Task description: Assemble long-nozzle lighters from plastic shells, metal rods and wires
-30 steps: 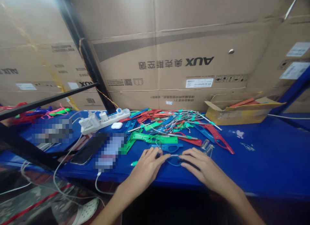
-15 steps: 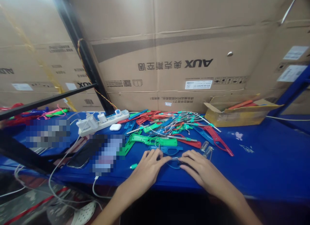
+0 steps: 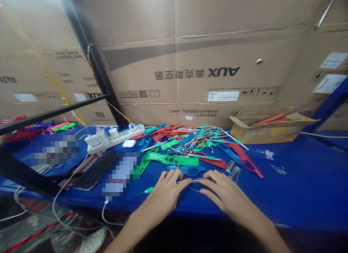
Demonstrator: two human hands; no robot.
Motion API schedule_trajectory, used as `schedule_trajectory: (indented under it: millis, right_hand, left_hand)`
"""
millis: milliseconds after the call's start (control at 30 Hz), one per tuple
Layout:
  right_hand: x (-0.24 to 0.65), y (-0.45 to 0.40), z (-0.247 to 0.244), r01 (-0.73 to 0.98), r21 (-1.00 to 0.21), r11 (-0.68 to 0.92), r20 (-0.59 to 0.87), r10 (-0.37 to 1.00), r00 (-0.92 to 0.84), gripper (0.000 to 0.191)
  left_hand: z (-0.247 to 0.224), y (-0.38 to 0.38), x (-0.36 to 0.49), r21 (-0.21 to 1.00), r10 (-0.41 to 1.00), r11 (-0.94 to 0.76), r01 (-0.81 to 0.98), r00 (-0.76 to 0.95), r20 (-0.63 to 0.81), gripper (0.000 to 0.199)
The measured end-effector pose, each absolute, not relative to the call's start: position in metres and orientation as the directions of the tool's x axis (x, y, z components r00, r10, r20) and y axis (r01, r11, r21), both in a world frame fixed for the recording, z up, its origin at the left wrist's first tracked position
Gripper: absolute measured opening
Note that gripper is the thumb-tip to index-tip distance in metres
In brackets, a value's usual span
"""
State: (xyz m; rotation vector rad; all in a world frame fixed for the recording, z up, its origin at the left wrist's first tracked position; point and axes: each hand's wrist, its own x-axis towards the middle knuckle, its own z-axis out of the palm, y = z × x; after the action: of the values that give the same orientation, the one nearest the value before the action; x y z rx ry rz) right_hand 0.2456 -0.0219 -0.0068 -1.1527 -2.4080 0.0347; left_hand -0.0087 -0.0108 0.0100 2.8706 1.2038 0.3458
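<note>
My left hand and my right hand work close together near the table's front edge. Between them lies a stick lighter in parts, with a blue handle loop and a thin metal piece. My left fingers are closed on its left portion; a green tip shows beyond that wrist. The right thumb and fingers pinch the other end, largely hidden under the hand. Just behind lie a blue handle shell and a green handle shell. Small clear pieces rest beside my right hand.
A pile of red, blue and green lighter parts spreads along the blue table. An open carton stands at back right. Phones, an earbud case and a power strip with cables are to the left.
Both hands stay on the lighter, their fingers shifting slightly. The thin metal piece shows a little more between them.
</note>
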Motion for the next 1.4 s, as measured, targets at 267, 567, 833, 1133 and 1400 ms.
schedule_trajectory:
  millis: [267, 567, 833, 1133, 1400]
  right_hand:
    - [0.244, -0.022, -0.007, 0.747, -0.259, 0.612, 0.35, 0.781, -0.518, 0.024]
    - [0.246, -0.023, -0.004, 0.714, -0.336, 0.615, 0.394, 0.78, -0.486, 0.023]
    - [0.246, -0.024, 0.0, 0.702, -0.371, 0.609, 0.343, 0.792, -0.505, 0.011]
    - [0.246, -0.025, 0.001, 0.684, -0.384, 0.62, 0.353, 0.783, -0.512, 0.01]
    - [0.248, -0.026, -0.001, 0.635, -0.415, 0.652, 0.356, 0.759, -0.545, 0.019]
  left_hand:
    - [0.015, -0.012, -0.006, 0.129, 0.721, -0.692, 0.711, 0.668, 0.186, 0.054]
    - [0.006, -0.011, -0.01, 0.161, 0.71, -0.704, 0.692, 0.678, 0.19, 0.067]
    - [0.002, -0.01, -0.013, 0.179, 0.7, -0.714, 0.677, 0.692, 0.177, 0.067]
    - [0.002, -0.013, -0.009, 0.119, 0.713, -0.681, 0.723, 0.616, 0.335, 0.036]
    - [0.01, -0.003, 0.009, 0.099, 0.644, -0.742, 0.663, 0.664, 0.38, 0.016]
